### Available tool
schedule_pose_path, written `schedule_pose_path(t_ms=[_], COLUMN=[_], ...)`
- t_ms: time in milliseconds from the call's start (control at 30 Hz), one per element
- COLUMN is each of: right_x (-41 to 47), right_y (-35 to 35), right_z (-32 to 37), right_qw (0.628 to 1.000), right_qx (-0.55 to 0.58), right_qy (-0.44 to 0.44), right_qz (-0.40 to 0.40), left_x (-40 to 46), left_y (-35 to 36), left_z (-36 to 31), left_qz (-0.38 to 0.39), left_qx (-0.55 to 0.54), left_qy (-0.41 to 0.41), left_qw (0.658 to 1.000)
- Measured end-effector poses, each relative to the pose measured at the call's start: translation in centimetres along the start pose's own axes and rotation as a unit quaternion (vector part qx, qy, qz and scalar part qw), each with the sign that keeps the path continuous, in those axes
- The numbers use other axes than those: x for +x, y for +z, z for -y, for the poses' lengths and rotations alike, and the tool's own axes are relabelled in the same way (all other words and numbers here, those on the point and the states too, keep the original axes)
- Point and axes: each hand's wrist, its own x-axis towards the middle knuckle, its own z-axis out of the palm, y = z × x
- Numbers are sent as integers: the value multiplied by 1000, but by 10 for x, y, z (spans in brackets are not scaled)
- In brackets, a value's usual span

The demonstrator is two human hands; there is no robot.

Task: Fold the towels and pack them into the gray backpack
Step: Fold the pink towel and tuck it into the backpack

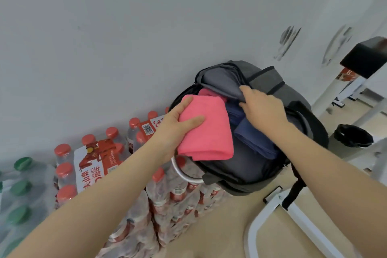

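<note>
The gray backpack [266, 81] stands open on a white-framed seat against the wall. My left hand [178, 123] grips a folded pink towel [209, 132] by its left edge and holds it over the bag's opening. Inside the bag lie a folded navy towel [253, 138] and another pink towel [211, 92] further back. My right hand [261, 109] grips the edge of the gray inner flap [222, 84] and holds the opening apart.
Shrink-wrapped packs of red-capped water bottles [100, 159] are stacked to the left of the seat, with green-capped bottles [21, 186] at the far left. A black waste bin [354, 135] and white table legs [337, 92] stand to the right. The white wall is right behind the bag.
</note>
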Motion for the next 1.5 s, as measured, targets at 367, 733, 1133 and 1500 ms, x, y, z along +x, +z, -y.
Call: schedule_pose_path(t_ms=[367, 733, 1133, 1500], right_x=[7, 5, 0, -23], right_y=[-11, -10, -2, 17], right_z=[-10, -12, -8, 47], right_qw=[996, 996, 996, 990], right_qx=[85, 78, 74, 67], right_qy=[-1, -15, -51, -104], right_qz=[-36, -34, -13, -62], left_x=[21, 55, 92, -19], left_y=[40, 37, 59, -27], left_z=[31, 39, 28, 32], left_qz=[-122, 54, 61, -71], left_qx=[674, 743, 738, 668], left_qy=[180, 187, 153, 240], left_qw=[706, 640, 654, 701])
